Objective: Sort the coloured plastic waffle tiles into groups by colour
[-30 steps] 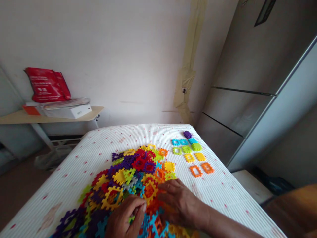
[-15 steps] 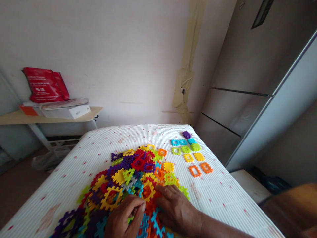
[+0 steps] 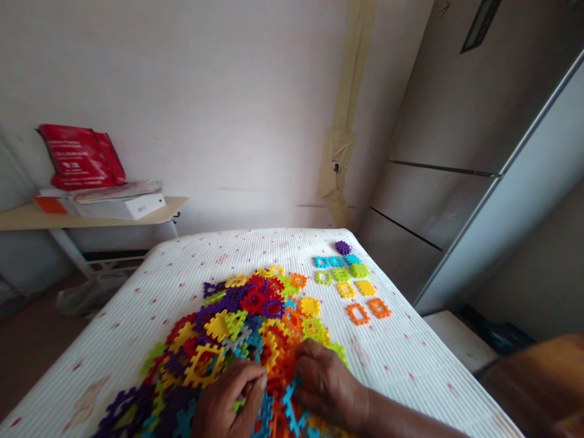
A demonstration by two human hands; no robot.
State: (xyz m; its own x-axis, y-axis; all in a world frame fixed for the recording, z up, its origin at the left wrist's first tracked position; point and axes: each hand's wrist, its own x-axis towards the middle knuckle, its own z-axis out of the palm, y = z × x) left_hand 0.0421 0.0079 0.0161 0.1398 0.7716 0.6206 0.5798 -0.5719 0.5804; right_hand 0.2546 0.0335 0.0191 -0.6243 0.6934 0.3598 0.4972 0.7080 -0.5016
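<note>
A heap of toothed plastic building tiles (image 3: 237,298) in many colours lies on the table, and both my hands are at its near side. My left hand (image 3: 228,398) is closed, its thumb and forefinger tips together beside a yellow frame tile (image 3: 272,353); whatever it may hold is hidden. My right hand (image 3: 331,386) is closed, knuckles up, with its fingertips down among orange tiles (image 3: 283,368) and close to a blue tile (image 3: 292,407). The fingers hide what is under them.
Sorted tiles lie in short rows at the right: orange (image 3: 358,314), yellow (image 3: 347,290), green (image 3: 341,274), blue (image 3: 336,261), with a purple stack (image 3: 343,247) behind. A refrigerator (image 3: 456,152) stands right of the table. A side table (image 3: 173,210) with a red bag (image 3: 82,157) is at left.
My right hand's fingers have curled in and drawn slightly right, away from the yellow frame tile. That tile now looks tipped and narrower. My left hand has stayed almost still.
</note>
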